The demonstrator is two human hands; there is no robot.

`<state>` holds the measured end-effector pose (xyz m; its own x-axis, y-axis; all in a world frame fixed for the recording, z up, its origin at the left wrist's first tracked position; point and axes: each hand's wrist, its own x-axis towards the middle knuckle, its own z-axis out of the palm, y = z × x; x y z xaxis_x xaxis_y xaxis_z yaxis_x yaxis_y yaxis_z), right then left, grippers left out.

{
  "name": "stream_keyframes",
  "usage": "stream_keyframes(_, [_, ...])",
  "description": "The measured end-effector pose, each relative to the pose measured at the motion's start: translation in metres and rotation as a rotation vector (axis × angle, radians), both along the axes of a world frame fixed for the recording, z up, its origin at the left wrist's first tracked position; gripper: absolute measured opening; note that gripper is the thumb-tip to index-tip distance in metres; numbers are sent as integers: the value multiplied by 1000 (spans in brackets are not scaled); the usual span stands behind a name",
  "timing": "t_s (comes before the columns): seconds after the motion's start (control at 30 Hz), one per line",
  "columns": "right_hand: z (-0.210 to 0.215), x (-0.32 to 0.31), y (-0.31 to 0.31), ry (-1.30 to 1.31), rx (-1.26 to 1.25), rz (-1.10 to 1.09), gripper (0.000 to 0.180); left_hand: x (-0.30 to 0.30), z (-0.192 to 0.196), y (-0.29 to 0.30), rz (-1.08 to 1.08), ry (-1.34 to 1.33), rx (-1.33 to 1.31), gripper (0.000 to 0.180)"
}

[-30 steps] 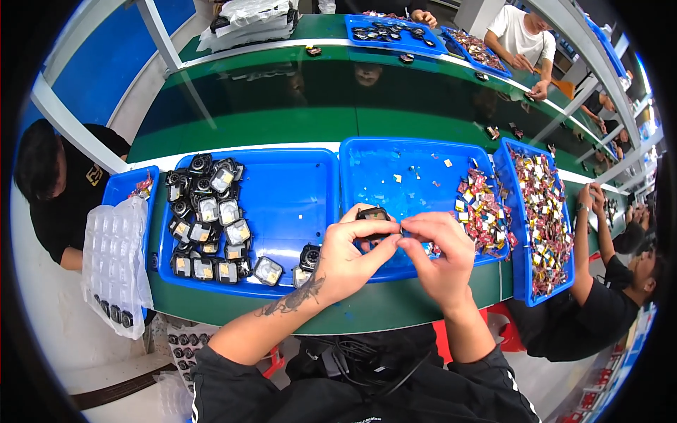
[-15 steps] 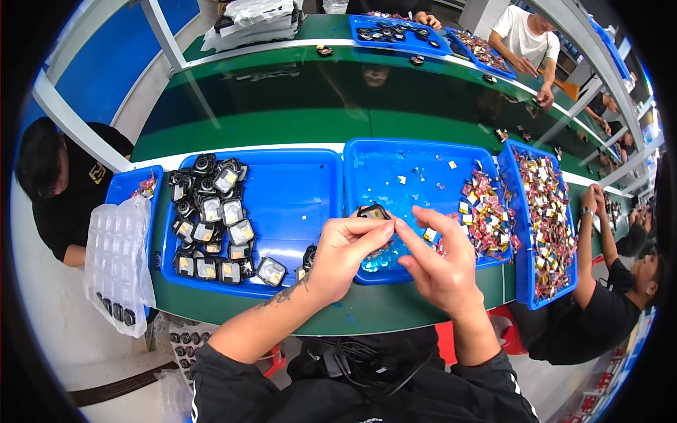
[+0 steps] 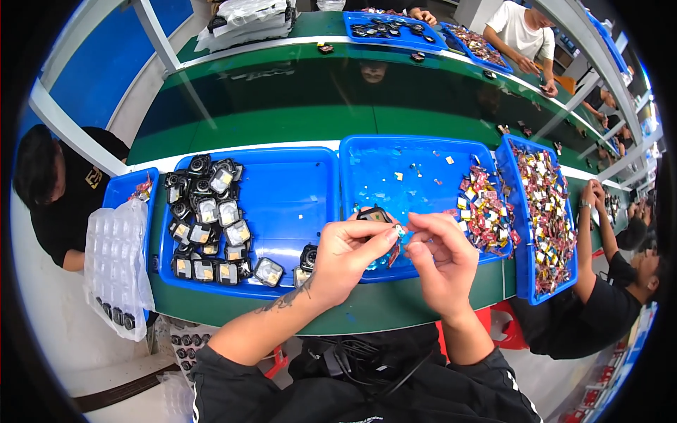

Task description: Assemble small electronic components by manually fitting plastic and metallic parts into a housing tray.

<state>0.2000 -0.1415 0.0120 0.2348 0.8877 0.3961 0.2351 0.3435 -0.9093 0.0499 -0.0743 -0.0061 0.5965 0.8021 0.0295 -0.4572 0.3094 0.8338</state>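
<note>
My left hand is closed, thumb and fingers pinching a small black casing above the middle blue tray. A small pale bit and a reddish piece show by its thumb tip; their kind is unclear. My right hand is just to the right, fingers curled in toward the thumb; anything between the tips is too small to make out. Scraps of blue film lie in this tray under my hands, and a heap of small red, white and yellow parts fills its right side.
At left, a blue tray holds several black camera-like housings. A narrow blue bin of small parts stands at right. Clear plastic trays lean at far left. Beyond runs a green conveyor belt. People work on both sides and opposite.
My right hand has drawn slightly right, away from the left thumb, and its fingers have curled in. The left hand still holds the casing. The view has shifted slightly.
</note>
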Motion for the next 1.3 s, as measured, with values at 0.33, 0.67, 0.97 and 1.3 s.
stream_keyframes(0.33, [10,-2,-4,228,-180,27,23,0,-3,-1,197,142,329,13])
stream_keyframes(0.67, [21,5,0,-71,-196,64,15,-4,2,3,229,294,440,7])
stream_keyframes(0.97, [28,9,2,-177,-298,57,11,-4,2,2,295,356,478,10])
stream_keyframes(1.3, [20,5,4,-163,-304,58,11,-3,-1,5,301,329,408,10])
